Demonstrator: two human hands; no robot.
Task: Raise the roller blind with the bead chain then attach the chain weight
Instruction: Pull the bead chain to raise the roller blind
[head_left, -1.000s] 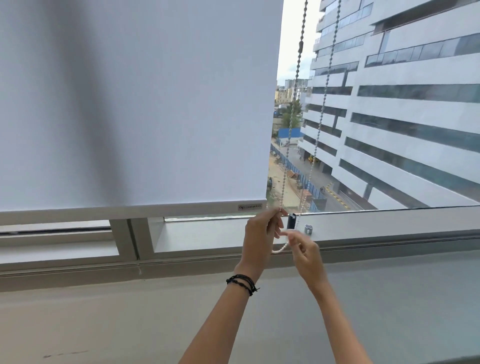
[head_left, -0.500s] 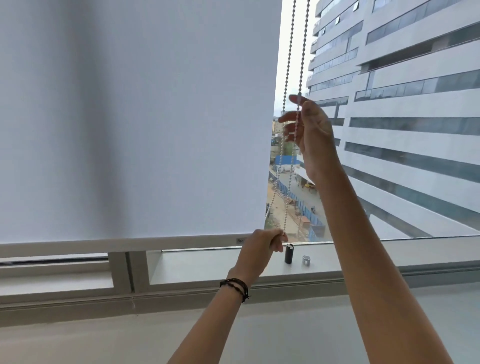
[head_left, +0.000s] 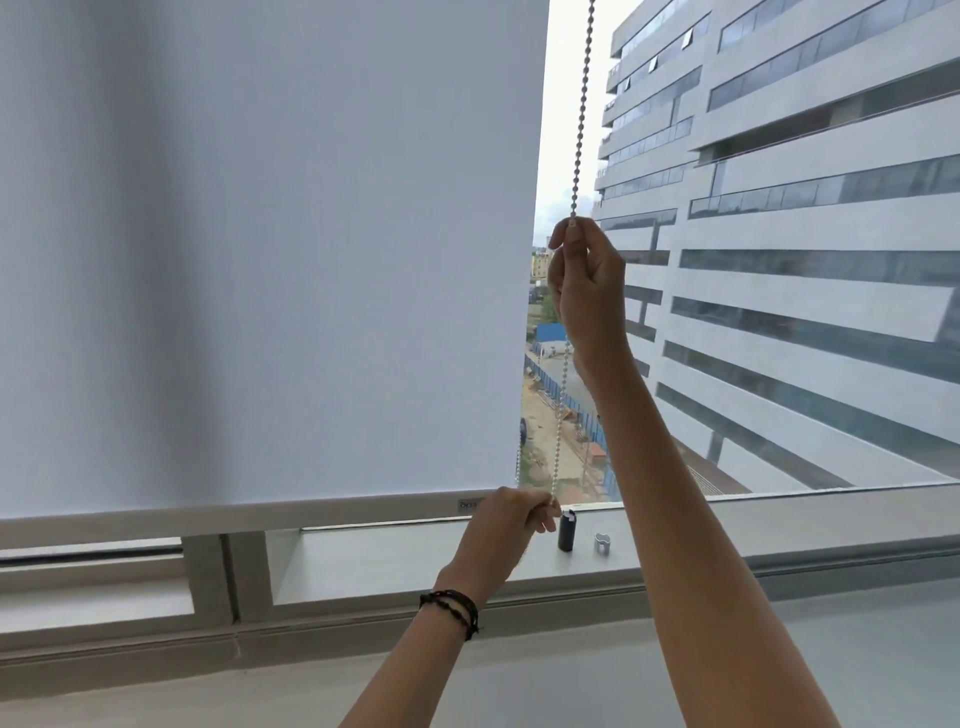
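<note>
A white roller blind (head_left: 270, 249) covers the left of the window, its bottom bar (head_left: 260, 512) hanging just above the sill. The bead chain (head_left: 582, 114) hangs at the blind's right edge. My right hand (head_left: 587, 280) is raised and closed around the chain at mid height. My left hand (head_left: 511, 525), with black bracelets on the wrist, grips the chain's lower end beside the bottom bar. A black cylindrical chain weight (head_left: 567, 530) stands upright on the sill just right of my left hand, with a small silver clip (head_left: 602, 543) beside it.
The grey window frame and sill (head_left: 415, 561) run across the view, with a pale wall below. Through the glass on the right stands a large white building (head_left: 805, 234), with a street far below.
My right hand went up from the sill to the chain and now grips it a little lower than half a second ago. The left hand stays low on the chain. The view has tilted upward.
</note>
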